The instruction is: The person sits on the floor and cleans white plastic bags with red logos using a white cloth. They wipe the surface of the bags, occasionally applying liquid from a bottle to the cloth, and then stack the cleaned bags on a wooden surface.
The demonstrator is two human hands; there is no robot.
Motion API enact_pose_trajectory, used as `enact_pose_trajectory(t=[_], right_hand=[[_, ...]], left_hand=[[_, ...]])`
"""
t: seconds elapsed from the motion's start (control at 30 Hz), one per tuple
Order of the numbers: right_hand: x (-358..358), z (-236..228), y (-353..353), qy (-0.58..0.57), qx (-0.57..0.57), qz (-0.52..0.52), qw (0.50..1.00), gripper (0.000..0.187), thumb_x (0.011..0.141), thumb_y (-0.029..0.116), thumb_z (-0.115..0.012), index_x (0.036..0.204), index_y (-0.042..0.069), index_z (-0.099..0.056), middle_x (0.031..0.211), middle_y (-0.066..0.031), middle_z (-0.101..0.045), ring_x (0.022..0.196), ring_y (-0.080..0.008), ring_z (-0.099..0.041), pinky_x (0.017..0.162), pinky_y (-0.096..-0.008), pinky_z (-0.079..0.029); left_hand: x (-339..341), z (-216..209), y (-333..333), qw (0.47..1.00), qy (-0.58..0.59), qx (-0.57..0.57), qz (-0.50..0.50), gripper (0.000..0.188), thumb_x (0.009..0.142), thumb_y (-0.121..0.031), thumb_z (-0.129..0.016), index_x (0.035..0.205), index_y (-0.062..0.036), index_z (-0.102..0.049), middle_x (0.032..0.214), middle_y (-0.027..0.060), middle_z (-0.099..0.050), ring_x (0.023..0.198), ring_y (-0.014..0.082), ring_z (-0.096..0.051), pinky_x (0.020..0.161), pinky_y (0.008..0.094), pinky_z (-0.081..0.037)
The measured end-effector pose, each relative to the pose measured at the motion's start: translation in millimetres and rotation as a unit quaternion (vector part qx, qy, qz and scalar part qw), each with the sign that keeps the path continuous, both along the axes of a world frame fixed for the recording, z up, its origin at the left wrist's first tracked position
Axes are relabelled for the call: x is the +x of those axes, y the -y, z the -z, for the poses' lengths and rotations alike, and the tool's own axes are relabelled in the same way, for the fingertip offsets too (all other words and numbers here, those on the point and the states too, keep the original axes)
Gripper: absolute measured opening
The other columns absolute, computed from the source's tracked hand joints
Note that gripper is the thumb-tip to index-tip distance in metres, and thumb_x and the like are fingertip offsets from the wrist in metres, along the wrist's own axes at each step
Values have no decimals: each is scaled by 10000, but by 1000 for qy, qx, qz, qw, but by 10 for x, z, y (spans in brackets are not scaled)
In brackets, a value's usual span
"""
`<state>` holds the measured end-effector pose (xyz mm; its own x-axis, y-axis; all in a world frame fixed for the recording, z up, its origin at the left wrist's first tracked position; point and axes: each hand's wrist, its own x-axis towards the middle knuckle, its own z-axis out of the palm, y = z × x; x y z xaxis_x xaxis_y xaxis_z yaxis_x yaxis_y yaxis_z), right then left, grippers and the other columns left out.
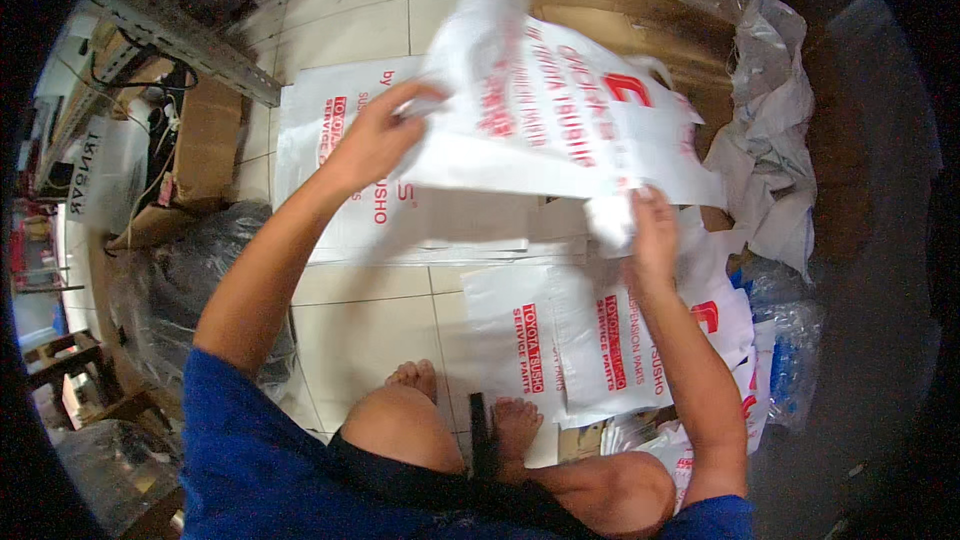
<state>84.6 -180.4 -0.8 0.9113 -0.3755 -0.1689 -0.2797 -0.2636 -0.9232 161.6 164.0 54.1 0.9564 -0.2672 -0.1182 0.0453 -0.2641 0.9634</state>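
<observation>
- Your bare feet [470, 405] rest on the tiled floor [350, 325], with a slim black object [482, 435] lying between them.
- Just beyond your feet, a stack of flat white bags with red print [590, 340] lies on the floor.
- Your right hand [650, 230] has its fingers closed on the lower corner of a white plastic bag [545, 100].
- Your left hand [375, 140] pinches that bag's left edge, holding it raised above more flat bags [320, 110] on the floor.
- Farther off, crumpled white plastic [770, 140] is heaped against cardboard [620, 15].
</observation>
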Motion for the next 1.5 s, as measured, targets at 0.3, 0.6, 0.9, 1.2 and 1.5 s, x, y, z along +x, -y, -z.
enact_pose_trajectory(t=[0.3, 0.6, 0.9, 1.2, 1.5], right_hand=[[-285, 1134, -1807, -113, 114, -158, 974, 284, 834, 219, -641, 999, -12, -646, 847, -78, -649, 746, -136, -582, 681, -278, -468], [-685, 1002, -2286, -139, 62, -169, 974, 303, 809, 253, -614, 950, -12, -661, 914, -204, -674, 852, -304, -649, 777, -368, -485], [-614, 963, -2209, -148, 73, -220, 961, 319, 812, 247, -620, 979, -22, -651, 900, -182, -663, 836, -264, -627, 765, -346, -476], [-508, 1088, -2142, -163, 153, -221, 949, 338, 799, 257, -634, 979, -30, -646, 907, -198, -664, 853, -291, -637, 780, -359, -476], [-485, 904, -1671, -187, 133, -371, 900, 315, 832, 230, -619, 1016, -25, -626, 982, -131, -655, 917, -226, -605, 834, -334, -458]], left_hand=[[-902, 1539, -1890, 940, -63, 237, -236, 321, 791, -55, -481, 1075, -23, -627, 889, 113, -646, 752, 240, -592, 723, 338, -471], [-837, 1438, -1924, 816, 110, 516, -234, 196, 767, -104, -575, 927, -22, -653, 916, 182, -631, 881, 368, -590, 814, 447, -464], [-867, 1504, -1991, 796, 107, 547, -237, 375, 737, -176, -646, 1056, 12, -586, 1006, 235, -568, 932, 406, -561, 826, 467, -461], [-832, 1607, -2184, 825, 73, 521, -207, 387, 746, -98, -642, 1093, 47, -553, 973, 270, -595, 907, 443, -577, 811, 475, -466], [-842, 1342, -1774, 792, 154, 568, -162, 413, 779, -72, -605, 1171, 35, -537, 1235, 272, -483, 1164, 408, -456, 965, 463, -389]])
